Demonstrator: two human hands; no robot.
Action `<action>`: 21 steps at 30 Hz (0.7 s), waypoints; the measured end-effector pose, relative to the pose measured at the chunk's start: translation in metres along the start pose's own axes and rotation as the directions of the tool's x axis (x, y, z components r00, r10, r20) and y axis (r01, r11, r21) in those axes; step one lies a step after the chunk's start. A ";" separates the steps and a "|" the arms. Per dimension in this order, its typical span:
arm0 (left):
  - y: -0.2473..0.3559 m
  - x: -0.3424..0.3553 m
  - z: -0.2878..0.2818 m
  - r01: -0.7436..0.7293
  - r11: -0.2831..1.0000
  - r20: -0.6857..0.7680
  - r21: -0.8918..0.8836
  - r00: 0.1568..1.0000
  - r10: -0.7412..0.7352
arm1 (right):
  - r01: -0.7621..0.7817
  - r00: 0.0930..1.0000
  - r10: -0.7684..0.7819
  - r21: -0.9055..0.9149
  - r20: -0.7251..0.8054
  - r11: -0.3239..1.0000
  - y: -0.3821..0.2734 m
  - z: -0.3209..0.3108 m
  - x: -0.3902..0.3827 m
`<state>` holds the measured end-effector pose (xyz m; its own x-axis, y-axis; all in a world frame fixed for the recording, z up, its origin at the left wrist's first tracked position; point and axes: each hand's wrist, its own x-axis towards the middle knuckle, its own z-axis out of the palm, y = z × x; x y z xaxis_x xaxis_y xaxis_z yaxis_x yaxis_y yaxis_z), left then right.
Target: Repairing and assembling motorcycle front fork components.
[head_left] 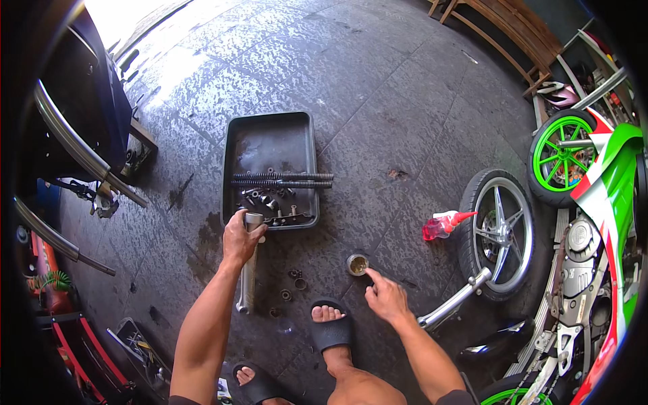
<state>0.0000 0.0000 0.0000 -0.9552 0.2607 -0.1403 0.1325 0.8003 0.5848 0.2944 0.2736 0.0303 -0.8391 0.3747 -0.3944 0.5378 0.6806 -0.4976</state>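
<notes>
Dark sleeves (456, 397) leave the forearms (210, 320) bare — and the sandals (332, 335) are black slip-ons (broad-strapped, open-toed).

A silver metal tube (249, 273) with a rounded far end points away from the body, partly covered at that end; whether its near end touches the dark floor (378, 223) cannot be told. Well apart to its right, a small round pot (349, 267) stands open and upright, with yellowish-brown stuff inside.
</notes>
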 end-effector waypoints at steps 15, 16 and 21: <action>-0.008 -0.018 -0.004 -0.078 0.997 -0.211 0.008 0.974 0.078 | 0.346 0.933 -0.259 -0.431 0.249 0.834 0.005 -0.021 0.051; -0.010 -0.020 -0.004 -0.077 0.997 -0.216 -0.006 0.974 0.074 | 0.330 0.941 -0.275 -0.369 0.195 0.869 0.007 -0.017 0.051; -0.024 -0.024 -0.009 -0.028 0.996 -0.272 -0.082 0.962 0.005 | -0.073 0.937 -0.019 0.250 0.350 0.965 0.017 -0.024 0.057</action>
<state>0.0176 -0.0299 -0.0034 -0.9906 0.1079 0.0846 0.1370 0.7458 0.6519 0.2532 0.3215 0.0177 -0.7677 0.1175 -0.6300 0.6013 0.4722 -0.6446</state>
